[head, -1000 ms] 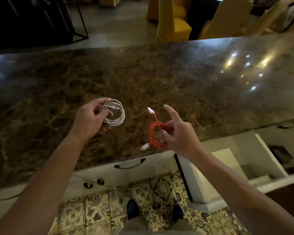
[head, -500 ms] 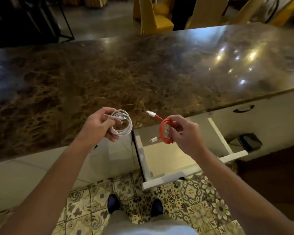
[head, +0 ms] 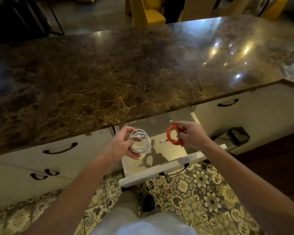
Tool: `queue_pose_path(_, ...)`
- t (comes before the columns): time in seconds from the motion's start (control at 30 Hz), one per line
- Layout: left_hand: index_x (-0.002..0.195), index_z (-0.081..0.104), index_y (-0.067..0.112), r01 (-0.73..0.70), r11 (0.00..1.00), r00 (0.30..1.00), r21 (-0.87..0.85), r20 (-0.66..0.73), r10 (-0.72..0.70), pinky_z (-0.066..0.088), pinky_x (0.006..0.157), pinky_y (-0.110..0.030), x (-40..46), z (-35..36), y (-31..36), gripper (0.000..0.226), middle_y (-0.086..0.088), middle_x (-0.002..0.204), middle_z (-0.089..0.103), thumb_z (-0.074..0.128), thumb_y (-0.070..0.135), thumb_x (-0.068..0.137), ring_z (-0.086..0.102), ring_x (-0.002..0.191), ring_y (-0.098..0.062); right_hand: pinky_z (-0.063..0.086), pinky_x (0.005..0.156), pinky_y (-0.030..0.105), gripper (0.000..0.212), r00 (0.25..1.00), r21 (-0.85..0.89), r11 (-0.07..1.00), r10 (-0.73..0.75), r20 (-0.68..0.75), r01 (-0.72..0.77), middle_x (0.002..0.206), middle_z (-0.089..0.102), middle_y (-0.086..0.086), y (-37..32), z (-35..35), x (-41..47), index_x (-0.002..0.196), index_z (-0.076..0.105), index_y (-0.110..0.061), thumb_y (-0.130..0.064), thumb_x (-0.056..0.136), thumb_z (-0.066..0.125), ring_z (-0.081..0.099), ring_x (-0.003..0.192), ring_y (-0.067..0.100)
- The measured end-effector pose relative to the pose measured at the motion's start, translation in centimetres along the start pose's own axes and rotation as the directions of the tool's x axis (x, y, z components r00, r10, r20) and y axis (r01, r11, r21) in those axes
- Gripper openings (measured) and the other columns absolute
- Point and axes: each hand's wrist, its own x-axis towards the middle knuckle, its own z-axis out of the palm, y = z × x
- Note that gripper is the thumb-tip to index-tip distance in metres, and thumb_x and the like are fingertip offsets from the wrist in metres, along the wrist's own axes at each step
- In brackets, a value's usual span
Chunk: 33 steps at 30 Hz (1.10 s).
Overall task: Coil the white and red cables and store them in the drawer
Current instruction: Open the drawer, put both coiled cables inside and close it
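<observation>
My left hand [head: 121, 146] holds the coiled white cable [head: 143, 141] over the left part of the open drawer [head: 153, 173]. My right hand [head: 190, 134] pinches the coiled red cable [head: 171, 137] over the drawer's right part; a white plug sticks out of the coil to the left. The drawer is white, pulled out from under the dark marble counter [head: 126, 73], and its bottom shows the shadows of my hands. Both coils hang in the air above the drawer's inside.
White cabinet fronts with dark handles [head: 59, 150] flank the drawer. A dark device [head: 238, 135] lies in an opening at the right. Patterned floor tiles and my shoes [head: 148, 202] are below. Yellow chairs [head: 148, 16] stand beyond the counter.
Both hands have dropped from above the counter edge to over the open drawer, carrying the coils with them. The view has shifted so the drawer sits at the centre.
</observation>
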Motion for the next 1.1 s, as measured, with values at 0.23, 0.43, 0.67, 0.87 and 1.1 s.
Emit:
queue_pose_path(0.23,0.129,0.049,0.019,0.214,0.975,0.977,0.059,-0.002,-0.214,0.066,0.067,-0.04,4.0,2.5,-0.9,0.027,-0.01,0.126,0.062,0.048,0.004,0.107,0.079,0.08,-0.034,0.061,0.058,0.023,0.04,0.981,-0.166,0.968,0.192,0.021,-0.186,0.11,0.073,0.005,2.3,1.7,3.5,0.136,0.066,-0.021,-0.007,0.098,0.064,0.073,0.079,0.013)
queue_pose_path(0.43,0.131,0.046,0.032,0.268,0.948,0.957,0.173,-0.158,-0.242,0.066,0.062,-0.039,8.9,3.7,-1.8,0.03,-0.008,0.133,0.058,0.042,0.011,0.11,0.078,0.074,-0.029,0.064,0.059,0.029,0.045,0.964,-0.228,0.94,0.265,0.027,-0.252,0.107,0.07,0.003,2.5,2.7,6.8,0.132,0.067,-0.023,0.002,0.095,0.064,0.073,0.074,0.015)
queue_pose_path(0.67,0.141,0.04,0.038,0.485,0.847,0.875,0.218,-0.119,-0.47,0.065,0.058,-0.042,11.4,4.8,-2.8,0.034,-0.012,0.106,0.069,0.035,0.021,0.112,0.074,0.069,-0.028,0.061,0.058,0.031,0.039,0.917,-0.313,0.897,0.37,0.148,-0.311,0.108,0.07,0.005,3.7,4.4,9.4,0.127,0.069,-0.027,-0.011,0.092,0.071,0.073,0.079,0.022)
queue_pose_path(0.87,0.118,0.047,0.049,0.413,0.864,0.909,0.289,-0.071,-0.411,0.065,0.064,-0.055,13.6,4.3,-4.8,0.033,-0.006,0.132,0.059,0.038,0.019,0.108,0.074,0.084,-0.035,0.056,0.079,0.031,0.035,0.927,-0.342,0.907,0.323,0.192,-0.246,0.119,0.073,0.006,4.7,5.4,10.4,0.13,0.068,-0.029,-0.026,0.095,0.067,0.07,0.106,0.027)
queue_pose_path(1.1,0.134,0.051,0.04,0.406,0.854,0.91,0.326,-0.051,-0.413,0.065,0.064,-0.055,14.9,4.0,-5.5,0.049,-0.008,0.135,0.058,0.035,0.003,0.107,0.074,0.086,-0.042,0.058,0.086,0.037,0.027,0.928,-0.277,0.933,0.296,0.227,-0.229,0.117,0.074,0.009,5.4,6.2,10.3,0.124,0.071,-0.021,-0.021,0.097,0.068,0.069,0.109,0.029)
